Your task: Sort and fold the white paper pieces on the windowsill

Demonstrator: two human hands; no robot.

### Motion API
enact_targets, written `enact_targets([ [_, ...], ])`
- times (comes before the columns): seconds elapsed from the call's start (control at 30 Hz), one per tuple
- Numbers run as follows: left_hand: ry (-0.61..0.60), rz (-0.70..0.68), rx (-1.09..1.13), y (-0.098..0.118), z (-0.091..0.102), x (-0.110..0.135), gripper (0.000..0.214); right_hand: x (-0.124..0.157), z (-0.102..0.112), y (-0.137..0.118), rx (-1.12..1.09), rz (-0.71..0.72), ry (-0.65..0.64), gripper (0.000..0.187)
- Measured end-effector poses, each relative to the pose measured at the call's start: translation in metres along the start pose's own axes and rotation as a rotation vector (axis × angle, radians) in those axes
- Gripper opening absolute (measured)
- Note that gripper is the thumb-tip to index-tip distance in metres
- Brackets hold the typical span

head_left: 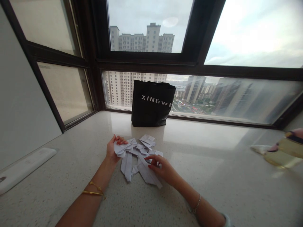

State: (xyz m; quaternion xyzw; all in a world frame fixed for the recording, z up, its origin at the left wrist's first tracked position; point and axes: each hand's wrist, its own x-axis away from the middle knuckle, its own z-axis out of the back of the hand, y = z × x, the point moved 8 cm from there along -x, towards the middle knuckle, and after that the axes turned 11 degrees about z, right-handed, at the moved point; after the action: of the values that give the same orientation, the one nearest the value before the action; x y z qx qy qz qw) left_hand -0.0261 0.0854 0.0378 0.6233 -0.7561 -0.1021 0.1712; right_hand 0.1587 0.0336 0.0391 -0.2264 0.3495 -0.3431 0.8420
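Note:
Folded white papers [127,165] lie in a loose, overlapping heap on the pale speckled windowsill counter. My left hand [115,148] is closed around some folded paper [121,148] at the heap's left side, with the fingers curled over its upper edge. At the right of the heap, my right hand [162,168] pinches a long folded paper strip [148,171] between thumb and forefinger. More folded sheets [147,141] rest behind, between the two hands. What is folded inside the papers cannot be seen.
A black bag [153,104] with white lettering stands upright behind the heap, against the window. On the left lies a long white device [26,168]. A yellowish clear item [284,151], blurred, is at the right edge. Dark window frames [149,64] bound the counter.

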Motion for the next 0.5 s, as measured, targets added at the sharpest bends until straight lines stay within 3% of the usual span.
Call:
enact_targets([
  [0.1,0.000,0.031,-0.044,-0.003,-0.001,-0.001,0.032,0.000,0.000,-0.004,0.089,0.035,-0.013,0.024],
  [0.3,-0.005,0.069,-0.073,-0.011,-0.002,-0.003,0.028,0.002,0.014,0.005,0.530,0.025,0.029,0.022],
  [0.5,-0.033,0.072,-0.082,-0.015,-0.004,-0.003,0.027,0.000,0.007,0.013,0.583,0.039,-0.083,0.025],
])
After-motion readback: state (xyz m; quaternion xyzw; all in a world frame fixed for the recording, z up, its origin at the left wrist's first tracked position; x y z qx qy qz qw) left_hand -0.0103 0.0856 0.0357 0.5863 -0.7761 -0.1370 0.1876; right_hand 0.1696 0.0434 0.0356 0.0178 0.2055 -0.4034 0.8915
